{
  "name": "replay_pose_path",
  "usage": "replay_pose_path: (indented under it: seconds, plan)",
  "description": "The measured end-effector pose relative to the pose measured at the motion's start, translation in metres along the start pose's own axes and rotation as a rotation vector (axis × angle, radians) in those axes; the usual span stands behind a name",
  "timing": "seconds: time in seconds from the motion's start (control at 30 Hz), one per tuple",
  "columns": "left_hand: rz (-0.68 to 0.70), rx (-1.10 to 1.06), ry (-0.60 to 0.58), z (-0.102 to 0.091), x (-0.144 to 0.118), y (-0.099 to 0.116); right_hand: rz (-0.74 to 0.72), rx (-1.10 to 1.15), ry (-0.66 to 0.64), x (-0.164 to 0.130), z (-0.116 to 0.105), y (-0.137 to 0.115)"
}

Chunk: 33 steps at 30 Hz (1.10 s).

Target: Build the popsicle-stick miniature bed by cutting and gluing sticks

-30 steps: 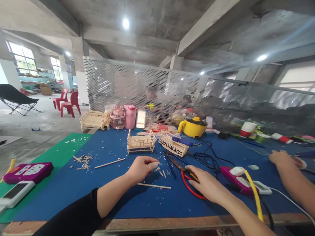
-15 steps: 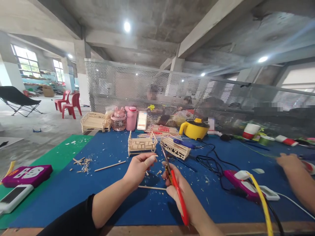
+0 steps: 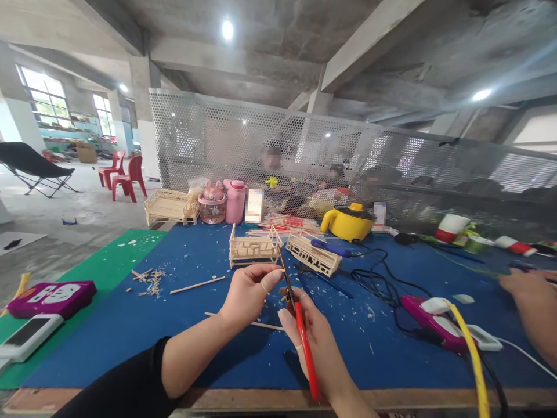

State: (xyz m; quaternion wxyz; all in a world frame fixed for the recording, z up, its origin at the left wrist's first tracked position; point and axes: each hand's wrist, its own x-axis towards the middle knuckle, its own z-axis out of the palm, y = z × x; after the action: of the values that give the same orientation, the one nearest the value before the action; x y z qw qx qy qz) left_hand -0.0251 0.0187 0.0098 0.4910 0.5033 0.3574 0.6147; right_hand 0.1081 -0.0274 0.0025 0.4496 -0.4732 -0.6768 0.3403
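Note:
My left hand [image 3: 250, 296] pinches a short, thin wooden stick [image 3: 282, 270] between thumb and fingertips; its far end lies beside the scissor blades. My right hand [image 3: 322, 337] is wrapped round red-handled scissors [image 3: 307, 351], blades pointing up and away; whether they touch the stick I cannot tell. Beneath my hands, a longer wooden stick [image 3: 270, 327] lies on the blue mat [image 3: 191, 331], partly hidden by my left wrist. Just beyond stand two small slatted wooden models, one upright-looking model [image 3: 256, 249] and one angled model [image 3: 314, 253]. Another stick [image 3: 198, 284] lies to the left.
Wood offcuts [image 3: 150, 281] lie at left. Behind are a larger wooden model [image 3: 171, 208], a pink bottle [image 3: 235, 203] and a yellow pot [image 3: 350, 225]. A blue-handled tool [image 3: 329, 248], black cables [image 3: 378, 284] and a purple power strip [image 3: 429, 322] lie right, near another person's hand [image 3: 528, 287].
The red scissors have turned more upright and come closer to the stick in my left hand. The view has shifted slightly, and more of the long stick shows left of my wrist.

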Motion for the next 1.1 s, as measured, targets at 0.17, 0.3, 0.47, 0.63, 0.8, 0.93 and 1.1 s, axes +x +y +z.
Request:
replay_pose_path:
  seconds: [0.17,0.3,0.47,0.63,0.8,0.93,1.1]
  plan:
    - [0.018,0.024,-0.013,0.001,-0.002,0.001,0.003,-0.019,0.072,-0.001,0.002,0.01]
    - [-0.021,0.012,-0.014,0.005,-0.005,0.003,0.026,-0.083,0.187,-0.003,0.008,0.02]
    - [-0.043,-0.002,-0.032,0.004,-0.004,0.001,0.105,-0.158,0.212,-0.005,0.005,0.022]
    - [-0.022,0.003,-0.05,0.004,-0.005,0.0,0.126,-0.247,0.116,-0.012,-0.004,0.008]
    - [-0.039,-0.001,-0.05,0.007,-0.009,0.002,0.073,-0.252,0.055,-0.015,-0.003,0.0]
    - [-0.007,0.004,-0.055,0.007,-0.011,0.003,0.039,-0.236,0.056,-0.013,-0.002,0.005]
    - [0.005,0.026,-0.075,0.008,-0.012,0.004,0.031,-0.271,0.12,-0.011,-0.004,0.012]
